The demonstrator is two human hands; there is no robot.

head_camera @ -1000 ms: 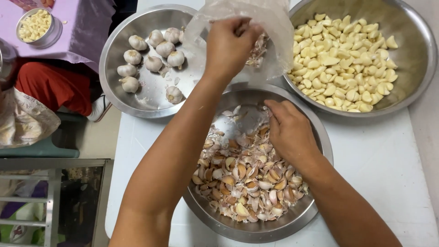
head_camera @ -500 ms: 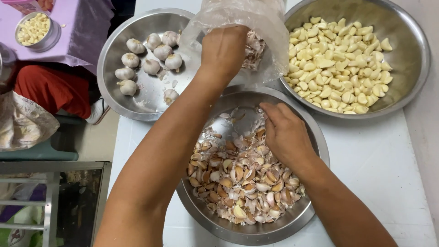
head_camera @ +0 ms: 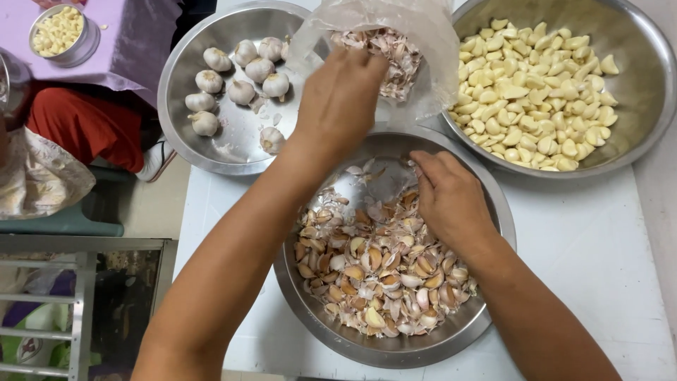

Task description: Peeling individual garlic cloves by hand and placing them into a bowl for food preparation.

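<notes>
Nearest the camera sits a steel bowl (head_camera: 395, 346) on the white table (head_camera: 599, 254), its bottom heaped with unpeeled garlic cloves (head_camera: 374, 282) in their pinkish skins, mixed with loose papery husk; this heap is the work not yet done, and it covers most of the bowl's floor apart from a bare patch at the far side. The right hand (head_camera: 448, 201) lies palm down over that far part of the heap, fingers curled among the cloves and husk; whether it has closed on a clove or only rests there cannot be told, since the fingertips are hidden under the hand. Just beyond, the left hand (head_camera: 342, 99) reaches into the mouth of a clear plastic bag (head_camera: 423, 42), its fingers bent at the opening and touching the film, though the grip itself is hidden behind the knuckles. The bag holds a clump of garlic skins (head_camera: 395, 53), probably discarded peel, which suggests that husk is being cleared as the peeling goes on. Farther off to the right, a large steel bowl (head_camera: 635, 92) holds a wide layer of peeled cloves (head_camera: 543, 99), pale yellow and clean: the finished share, and a sizeable one. Farther off to the left, another steel bowl (head_camera: 190, 127) holds several whole garlic bulbs (head_camera: 240, 70) not yet broken apart, so there is raw stock waiting besides the heap in the near bowl.
</notes>
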